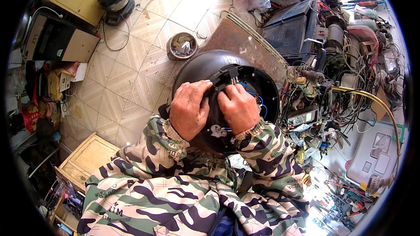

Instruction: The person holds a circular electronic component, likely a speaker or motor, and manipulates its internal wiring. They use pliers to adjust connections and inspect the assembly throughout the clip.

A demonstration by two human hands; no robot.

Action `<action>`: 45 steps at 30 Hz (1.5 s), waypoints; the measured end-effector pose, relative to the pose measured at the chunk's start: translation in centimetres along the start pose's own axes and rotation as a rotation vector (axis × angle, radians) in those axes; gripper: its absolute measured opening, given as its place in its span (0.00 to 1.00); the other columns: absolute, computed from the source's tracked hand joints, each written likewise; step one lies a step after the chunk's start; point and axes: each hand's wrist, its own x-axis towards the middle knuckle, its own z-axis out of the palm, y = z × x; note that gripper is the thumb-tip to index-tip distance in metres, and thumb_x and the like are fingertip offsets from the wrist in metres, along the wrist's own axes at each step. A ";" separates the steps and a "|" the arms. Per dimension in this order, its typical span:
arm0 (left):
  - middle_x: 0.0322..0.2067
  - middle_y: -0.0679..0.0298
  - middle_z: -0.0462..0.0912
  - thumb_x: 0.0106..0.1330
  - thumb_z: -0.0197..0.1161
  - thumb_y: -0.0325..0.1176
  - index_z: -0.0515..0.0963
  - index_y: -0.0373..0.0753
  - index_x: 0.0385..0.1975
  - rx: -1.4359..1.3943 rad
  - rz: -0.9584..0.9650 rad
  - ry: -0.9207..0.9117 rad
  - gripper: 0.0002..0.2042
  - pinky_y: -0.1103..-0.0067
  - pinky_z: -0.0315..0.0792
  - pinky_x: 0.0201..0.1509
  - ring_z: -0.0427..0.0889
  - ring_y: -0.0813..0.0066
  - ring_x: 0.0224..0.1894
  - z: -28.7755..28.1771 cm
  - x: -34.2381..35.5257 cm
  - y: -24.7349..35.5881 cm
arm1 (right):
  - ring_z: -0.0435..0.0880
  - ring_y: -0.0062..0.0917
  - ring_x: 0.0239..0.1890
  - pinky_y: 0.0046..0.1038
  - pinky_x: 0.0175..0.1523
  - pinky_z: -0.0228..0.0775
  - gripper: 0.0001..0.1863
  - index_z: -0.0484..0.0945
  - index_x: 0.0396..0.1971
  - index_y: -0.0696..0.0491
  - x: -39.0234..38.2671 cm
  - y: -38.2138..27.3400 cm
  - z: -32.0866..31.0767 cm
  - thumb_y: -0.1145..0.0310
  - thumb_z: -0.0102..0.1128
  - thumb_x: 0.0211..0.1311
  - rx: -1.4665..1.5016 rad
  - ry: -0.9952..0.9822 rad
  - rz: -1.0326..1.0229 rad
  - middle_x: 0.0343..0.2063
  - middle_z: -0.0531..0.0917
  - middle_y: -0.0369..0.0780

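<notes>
Your left hand [189, 109] and right hand [238, 107] pinch the connector [234, 81] atop the upturned black cooker base [205, 67]; hard pulling could snap its blue wires [261, 105].

Both hands cover the open underside of a black round appliance [205, 67]: the left hand [189, 108] hides its near rim, the right hand [239, 107] most of the blue wires [261, 105]. The fingertips' grip on the connector beyond them is too small to tell. Right of the right hand, tangled cables [345, 100] blur together; the grey casing [378, 153] is cut off at the edge.
</notes>
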 end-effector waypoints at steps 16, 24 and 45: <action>0.52 0.51 0.86 0.58 0.66 0.16 0.80 0.35 0.56 0.005 -0.005 0.012 0.23 0.61 0.77 0.63 0.85 0.47 0.55 0.0 -0.1 -0.1 | 0.82 0.36 0.41 0.34 0.40 0.81 0.06 0.79 0.31 0.56 0.3 0.3 0.4 0.72 0.63 0.53 -0.090 -0.003 -0.029 0.34 0.78 0.42; 0.52 0.51 0.86 0.58 0.67 0.15 0.80 0.35 0.57 -0.003 -0.004 0.015 0.24 0.61 0.77 0.63 0.85 0.48 0.55 0.0 -0.1 0.0 | 0.83 0.35 0.37 0.35 0.35 0.79 0.05 0.79 0.28 0.55 0.4 -0.5 0.3 0.70 0.65 0.53 -0.211 -0.026 0.016 0.32 0.78 0.41; 0.52 0.51 0.86 0.57 0.67 0.15 0.80 0.35 0.57 0.000 -0.002 0.011 0.24 0.61 0.77 0.63 0.85 0.47 0.55 0.0 -0.1 -0.1 | 0.84 0.35 0.37 0.36 0.35 0.79 0.07 0.80 0.33 0.53 0.2 -0.1 -0.3 0.71 0.65 0.53 -0.107 -0.017 0.026 0.32 0.78 0.40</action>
